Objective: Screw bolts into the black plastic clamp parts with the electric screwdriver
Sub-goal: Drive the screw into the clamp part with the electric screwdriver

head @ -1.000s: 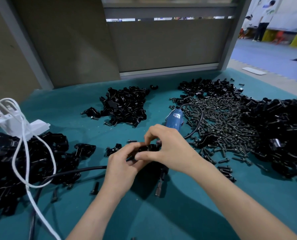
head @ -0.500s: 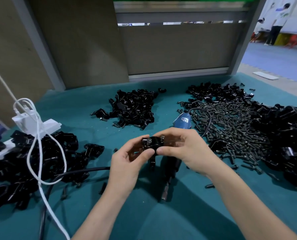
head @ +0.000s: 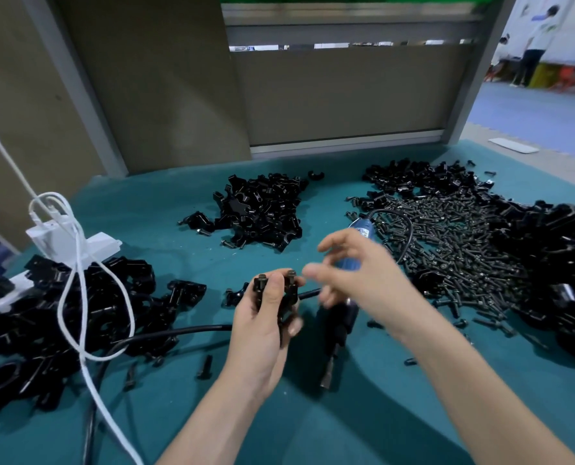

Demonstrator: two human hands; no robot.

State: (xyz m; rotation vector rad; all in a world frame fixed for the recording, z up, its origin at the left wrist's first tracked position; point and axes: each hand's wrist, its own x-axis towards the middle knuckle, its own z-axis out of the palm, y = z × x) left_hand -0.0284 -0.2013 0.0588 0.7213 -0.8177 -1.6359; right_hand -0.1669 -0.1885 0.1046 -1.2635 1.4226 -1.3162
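My left hand (head: 262, 325) grips a black plastic clamp part (head: 276, 293) above the table's middle, with two bolt heads standing up at its top. Just right of it, my right hand (head: 356, 273) hovers blurred, fingers loosely spread and holding nothing. Beneath that hand the blue and black electric screwdriver (head: 341, 317) lies on the green mat, bit pointing toward me. A wide heap of loose bolts (head: 453, 243) spreads to the right.
Piles of black clamp parts lie at the back centre (head: 262, 213), far right (head: 554, 263) and left (head: 61, 317). A white power strip (head: 74, 243) with white cables sits at the left. A black cable (head: 165, 335) crosses the mat. Wall panels stand behind.
My right hand has let go of the clamp part and drawn off to the right, over the screwdriver. The left hand now holds the part alone, turned more upright.
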